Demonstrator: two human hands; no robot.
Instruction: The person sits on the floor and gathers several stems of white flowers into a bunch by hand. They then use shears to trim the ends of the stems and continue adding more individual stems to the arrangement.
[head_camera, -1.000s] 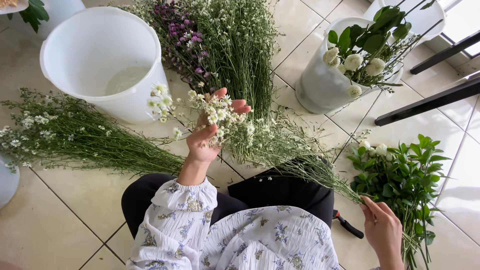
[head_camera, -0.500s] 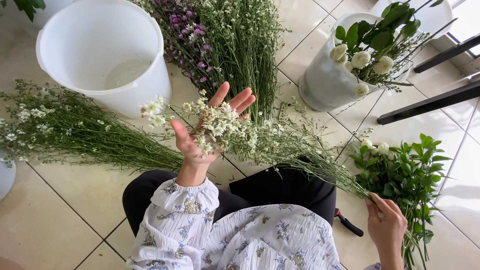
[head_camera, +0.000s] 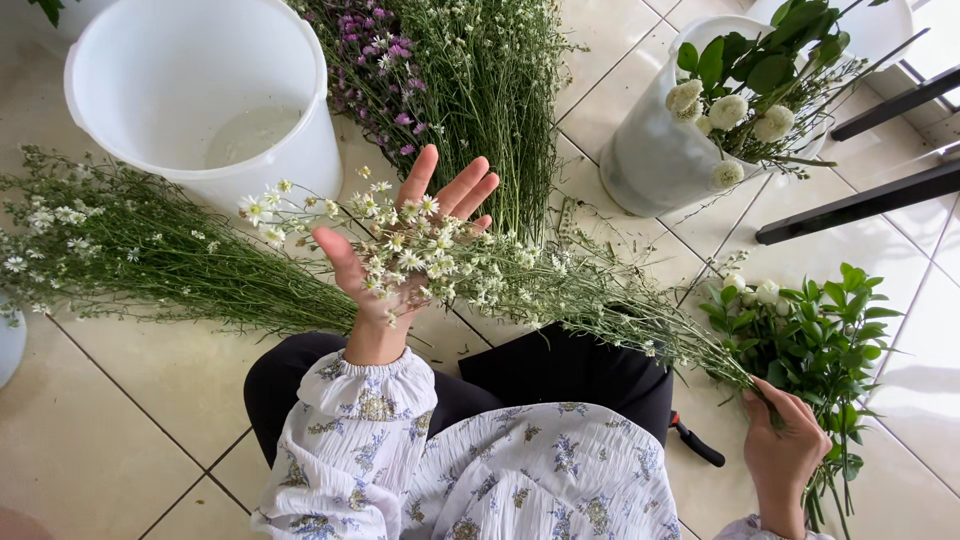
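A long bunch of small white daisy-like flowers (head_camera: 560, 290) lies across my lap, heads to the left, stems to the right. My left hand (head_camera: 405, 245) is open, palm up, fingers spread, under the flower heads, which rest on the palm. My right hand (head_camera: 785, 450) grips the stem ends at lower right. I sit on a tiled floor in black trousers and a floral blouse.
A white bucket (head_camera: 110, 80) with a little water stands upper left. More white daisy stems (head_camera: 130, 250) lie left. Purple flowers (head_camera: 375, 70) and green stems (head_camera: 490, 90) lie at top. A white vase (head_camera: 655, 165) holds pale blooms. Leafy greens (head_camera: 820, 340) lie right; black-handled cutters (head_camera: 695, 442) beside my leg.
My left hand has opened from a loose hold into a flat spread palm under the flower heads. The bunch has shifted slightly lower and left; my right hand keeps the stems.
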